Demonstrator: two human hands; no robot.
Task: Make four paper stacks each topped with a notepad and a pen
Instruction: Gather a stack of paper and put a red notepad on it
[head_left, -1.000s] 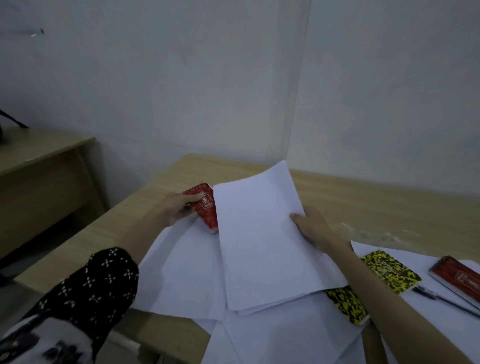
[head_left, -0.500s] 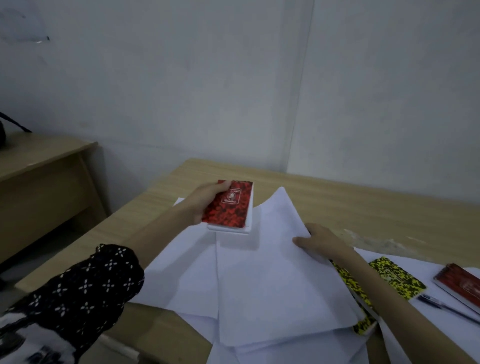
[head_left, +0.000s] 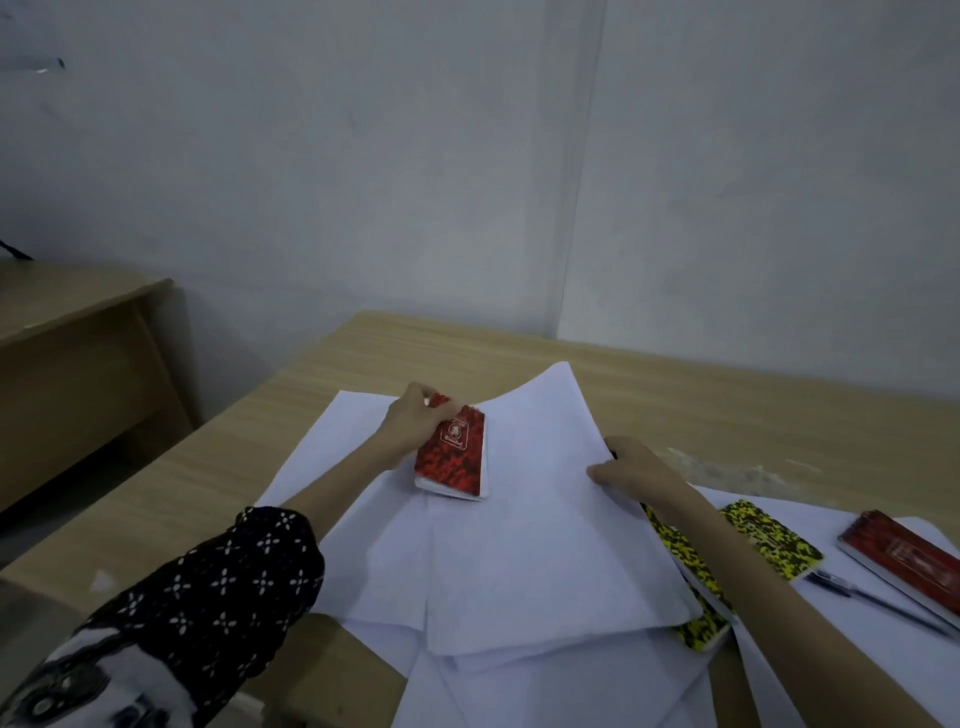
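I see left hand (head_left: 415, 421) clamped on far end of red patterned notepad (head_left: 453, 457), near end resting on upper white paper sheaf (head_left: 540, 519), likely topping it. Right hand (head_left: 636, 473) flat, fingers together, steadying sheaf edge. Yellow-black notepad (head_left: 696, 587) mostly hidden beneath sheaf and forearm; blue pen (head_left: 872, 603) lies apart on light wooden worktop (head_left: 727, 410).

yellow notepad (head_left: 698, 587) partly under paper, red notepad (head_left: 904, 558) cut by edge

I see a light wooden table (head_left: 727, 405) in a grey-white wall corner (head_left: 587, 208), a second wooden desk (head_left: 78, 332) at left.
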